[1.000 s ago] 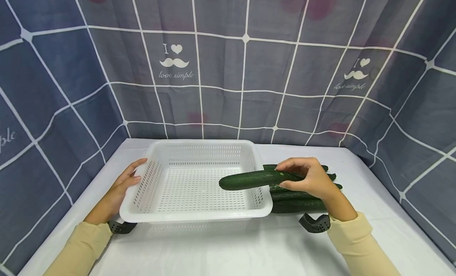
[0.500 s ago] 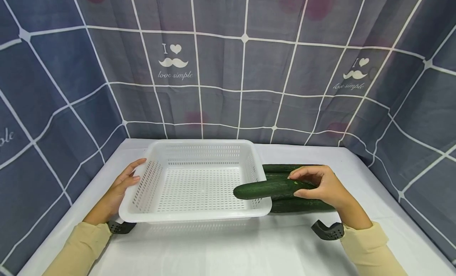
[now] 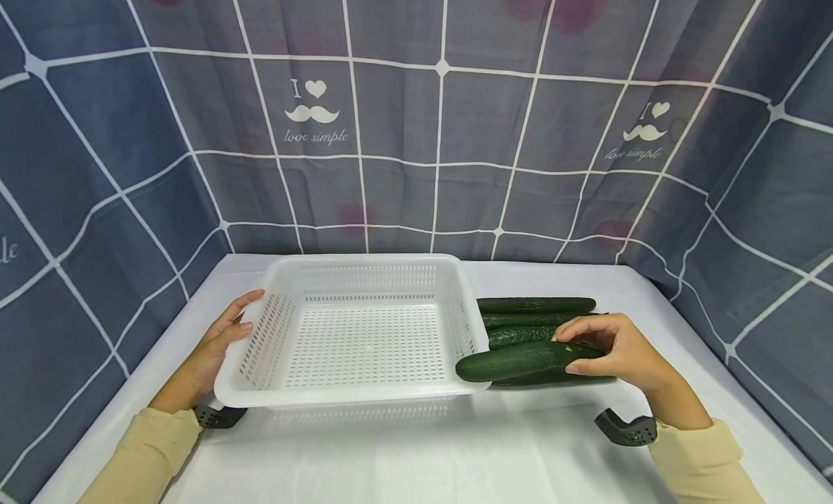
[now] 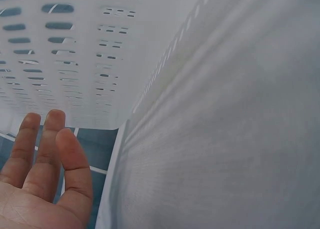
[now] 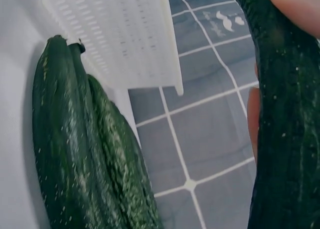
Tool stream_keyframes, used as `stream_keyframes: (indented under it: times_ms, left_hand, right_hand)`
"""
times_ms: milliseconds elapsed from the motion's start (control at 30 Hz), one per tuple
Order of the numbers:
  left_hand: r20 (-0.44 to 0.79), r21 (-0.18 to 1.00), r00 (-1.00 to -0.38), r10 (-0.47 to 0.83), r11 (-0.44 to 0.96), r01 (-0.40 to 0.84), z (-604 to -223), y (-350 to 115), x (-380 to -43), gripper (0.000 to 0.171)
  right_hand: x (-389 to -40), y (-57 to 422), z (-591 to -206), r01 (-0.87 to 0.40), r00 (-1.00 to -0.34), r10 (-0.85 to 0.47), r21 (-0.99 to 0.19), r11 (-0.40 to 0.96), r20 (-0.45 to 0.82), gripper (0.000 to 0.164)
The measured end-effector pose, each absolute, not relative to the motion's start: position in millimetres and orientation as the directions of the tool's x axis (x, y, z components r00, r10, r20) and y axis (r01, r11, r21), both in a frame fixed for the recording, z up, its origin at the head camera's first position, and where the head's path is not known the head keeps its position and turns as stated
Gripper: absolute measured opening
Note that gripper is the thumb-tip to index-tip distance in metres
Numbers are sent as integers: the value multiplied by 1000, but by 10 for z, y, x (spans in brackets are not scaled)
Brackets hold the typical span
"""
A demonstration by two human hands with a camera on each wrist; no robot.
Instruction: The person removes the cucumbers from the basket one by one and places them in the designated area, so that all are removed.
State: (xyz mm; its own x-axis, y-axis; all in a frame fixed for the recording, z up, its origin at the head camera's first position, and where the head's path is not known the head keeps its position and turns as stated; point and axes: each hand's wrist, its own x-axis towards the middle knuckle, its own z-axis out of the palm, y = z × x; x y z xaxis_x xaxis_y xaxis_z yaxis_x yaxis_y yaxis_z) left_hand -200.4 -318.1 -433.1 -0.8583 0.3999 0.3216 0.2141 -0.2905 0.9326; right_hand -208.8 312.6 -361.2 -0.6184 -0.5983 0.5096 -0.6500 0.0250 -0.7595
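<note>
My right hand (image 3: 614, 348) pinches a dark green cucumber (image 3: 514, 361) between thumb and fingers. Its far tip overlaps the near right corner of a white perforated plastic basket (image 3: 354, 397) in the head view, and it hangs over several more cucumbers (image 3: 536, 305) lying side by side on the table. In the right wrist view the held cucumber (image 5: 285, 114) fills the right side, well apart from the lying cucumbers (image 5: 60, 134). At the basket's left side is my left hand (image 3: 211, 352), fingers extended along the rim. The left wrist view shows these fingers (image 4: 47, 154) beside the slotted wall.
A white cloth (image 3: 416, 453) covers the table. Grey-blue curtains (image 3: 403, 121) with white grid lines stand behind and on both sides. The basket takes up the middle left, its right wall close against the ends of the lying cucumbers.
My right hand has moved right and toward me with the cucumber, drawing its tip back from over the basket to its right rim. The left hand and basket stay almost still.
</note>
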Motion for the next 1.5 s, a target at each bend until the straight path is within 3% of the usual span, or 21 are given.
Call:
stream_keyframes:
  times_ms: [333, 767, 1167, 1500]
  left_hand:
    - [313, 938, -867, 387, -267, 219, -4320, -3165, -2002, 60]
    - [308, 938, -868, 390, -280, 207, -4324, -3175, -2003, 61]
    - [305, 944, -880, 364, -235, 230, -4322, -3173, -1997, 61]
    - [291, 951, -891, 350, -211, 227, -4329, -3181, -1998, 61]
  right_hand:
    - [-2073, 3362, -3729, -604, -620, -612, -796, -26, 491, 62]
    - [-2061, 3611, -3910, -535, -658, -635, -845, 18, 404, 61]
    - [-2138, 3662, -4114, -512, -644, -665, -859, 7, 379, 58]
    - [-2135, 3558, -4142, -520, -684, -659, -842, 141, 313, 45]
